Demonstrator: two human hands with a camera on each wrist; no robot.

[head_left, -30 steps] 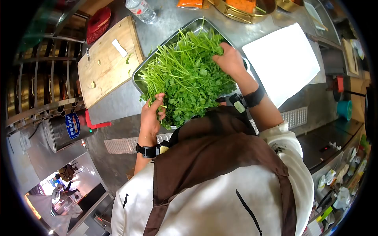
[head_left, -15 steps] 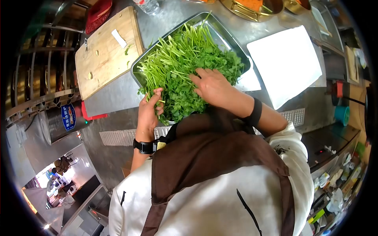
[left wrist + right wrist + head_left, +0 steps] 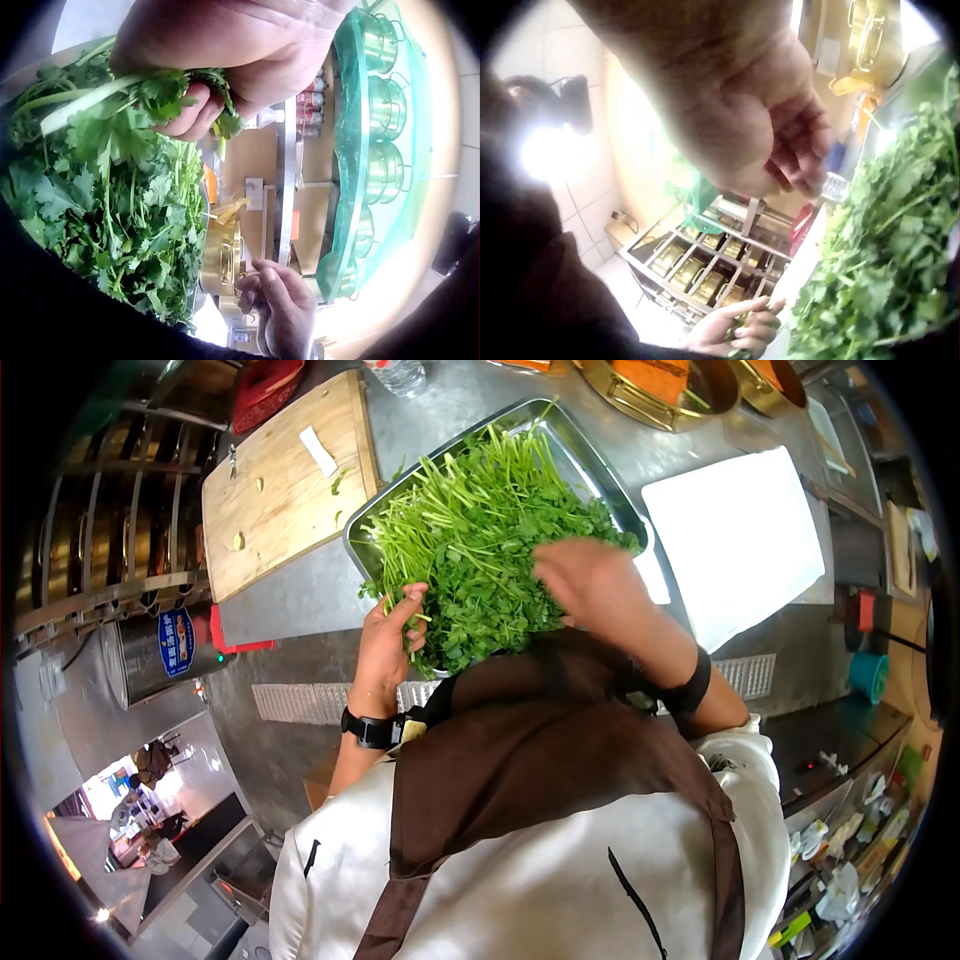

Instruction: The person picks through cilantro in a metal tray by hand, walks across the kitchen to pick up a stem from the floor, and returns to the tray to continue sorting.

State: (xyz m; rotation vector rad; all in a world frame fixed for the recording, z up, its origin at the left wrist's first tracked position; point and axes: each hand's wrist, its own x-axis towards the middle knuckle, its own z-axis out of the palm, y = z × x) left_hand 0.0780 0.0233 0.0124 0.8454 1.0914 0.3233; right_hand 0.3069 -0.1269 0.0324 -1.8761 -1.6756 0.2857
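Note:
A heap of fresh coriander fills a metal tray, stems toward the far left and leaves nearer the body. At its near left edge my left hand grips a few sprigs between thumb and curled fingers. Those coriander sprigs stick out past the hand in the left wrist view. My right hand, blurred, is over the leafy right side of the heap. In the right wrist view its fingers are loosely bent, with nothing showing between them, raised beside the heap.
Left of the tray lies a wooden cutting board with a white strip and small scraps. A white rectangular board or sheet is on the right. Brass pots and a plastic bottle stand behind; a red basket is at far left.
My right hand moved from the tray's far right side in to the middle of the leaves, then lifted back to the right. The left hand keeps its hold on the sprigs.

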